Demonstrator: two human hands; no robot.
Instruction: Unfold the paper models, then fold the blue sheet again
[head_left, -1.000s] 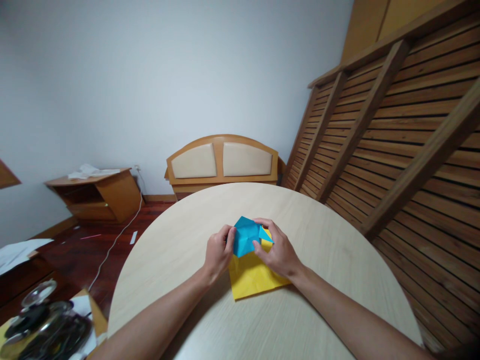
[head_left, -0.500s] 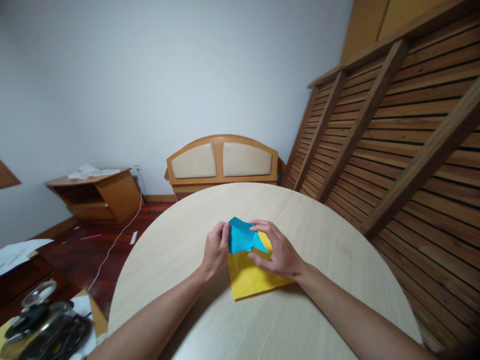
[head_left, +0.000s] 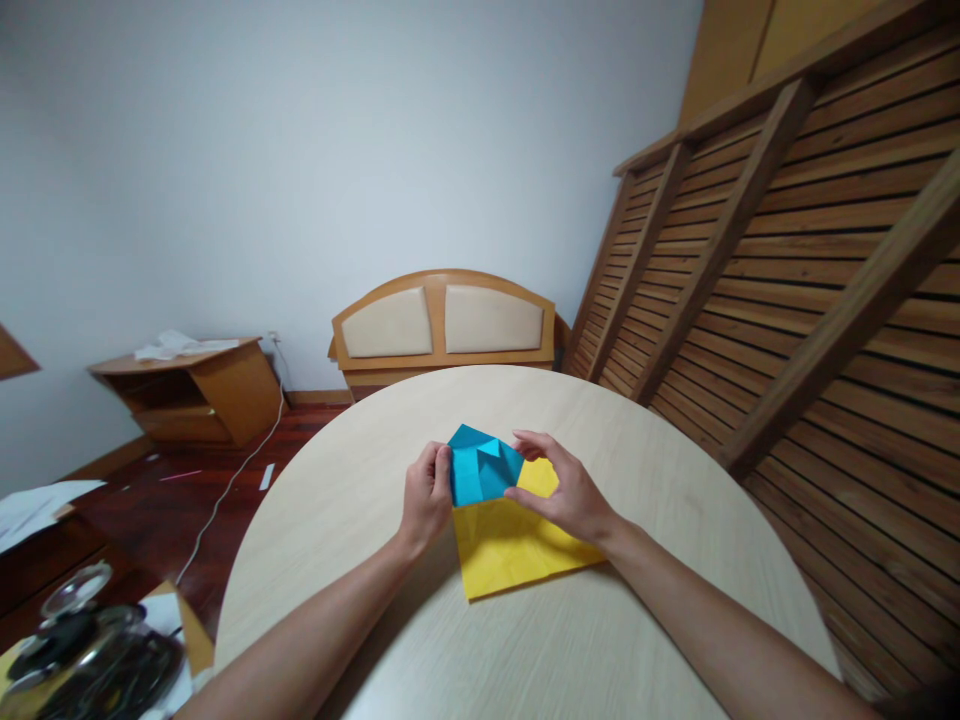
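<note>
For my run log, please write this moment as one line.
left hand: pinches blue folded paper | right hand: pinches same paper | yellow paper: flat on round table

Folded paper (head_left: 480, 470) at far left corner of flat sheet (head_left: 510, 555) on table (head_left: 600, 640).

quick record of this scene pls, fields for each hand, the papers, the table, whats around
left hand: pinches the left edge of the folded blue paper
right hand: pinches its right edge
blue paper: creased, held over the yellow paper
yellow paper: lies flat on the table
table: round, pale wood
around: headboard at the wall, cabinet left, slatted wood frame right
</note>
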